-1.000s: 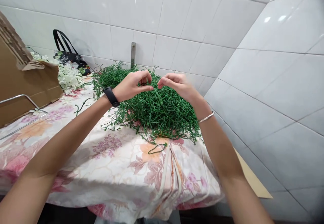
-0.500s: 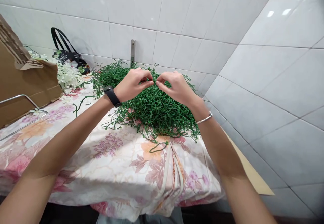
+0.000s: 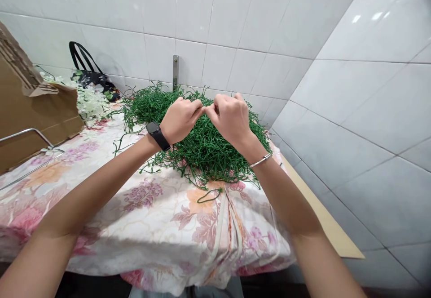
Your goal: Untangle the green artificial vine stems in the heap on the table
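My left hand (image 3: 182, 119), with a black watch on the wrist, is closed in a pinch above the heap of thin green plastic stems (image 3: 215, 149). Fingertip to fingertip with it, my right hand (image 3: 231, 119) is also closed, a silver bangle on its wrist. Whatever the fingers pinch is too small or too hidden to make out. The tangled stems spread behind and below both hands. One loose green stem loop (image 3: 209, 196) lies in front of the heap on the floral tablecloth (image 3: 151, 226).
At the left stand a torn cardboard box (image 3: 40, 122) and a bent metal wire frame (image 3: 32, 131). White artificial flowers (image 3: 92, 104) lie by a black floral bag (image 3: 96, 80). A metal bracket (image 3: 175, 72) is against the tiled wall. A tan board (image 3: 323, 208) runs along the right.
Both hands have rolled over so their backs show more, and the fingers have curled tighter. The fingertips have come together. The left wrist has shifted slightly right.
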Motion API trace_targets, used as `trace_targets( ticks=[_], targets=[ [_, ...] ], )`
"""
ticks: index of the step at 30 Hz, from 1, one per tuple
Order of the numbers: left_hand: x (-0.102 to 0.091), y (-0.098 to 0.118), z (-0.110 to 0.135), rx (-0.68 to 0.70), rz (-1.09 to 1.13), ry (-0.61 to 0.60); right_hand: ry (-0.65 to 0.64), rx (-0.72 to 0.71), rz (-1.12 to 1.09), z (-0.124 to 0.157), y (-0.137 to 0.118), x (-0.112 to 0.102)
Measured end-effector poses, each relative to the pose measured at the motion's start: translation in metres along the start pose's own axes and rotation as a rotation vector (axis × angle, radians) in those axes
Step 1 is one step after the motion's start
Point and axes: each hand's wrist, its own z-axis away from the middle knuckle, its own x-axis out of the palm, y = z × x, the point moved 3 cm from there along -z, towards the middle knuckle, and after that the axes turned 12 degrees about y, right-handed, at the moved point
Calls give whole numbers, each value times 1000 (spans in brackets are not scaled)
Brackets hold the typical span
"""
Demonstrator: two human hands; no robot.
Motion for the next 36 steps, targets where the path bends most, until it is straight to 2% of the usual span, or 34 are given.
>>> trace_targets(
  ticks=[6,12,15,17,19,21,24,28,32,36],
  targets=[
    [3,0,1,-19,-8,4,24,2,26,2,0,2],
    [-5,7,2,-65,-41,118,80,50,28,4,-5,-1],
    [-15,9,6,-113,-26,203,134,203,44,1,24,-1],
    [-23,7,8,-165,97,221,133,352,8,-3,54,-1],
    [-26,4,9,-249,320,180,36,420,-137,-6,78,2],
    [-26,0,9,-344,566,107,-79,420,-298,-7,88,6],
    [-20,-4,6,-436,823,-1,-217,331,-419,-5,81,14],
    [-13,-12,4,-447,919,-51,-295,176,-423,-2,61,22],
    [-9,-21,6,-359,795,-53,-224,174,-591,-5,54,18],
    [-6,-21,9,-236,564,-120,-269,208,-784,-8,45,9]
  ],
)
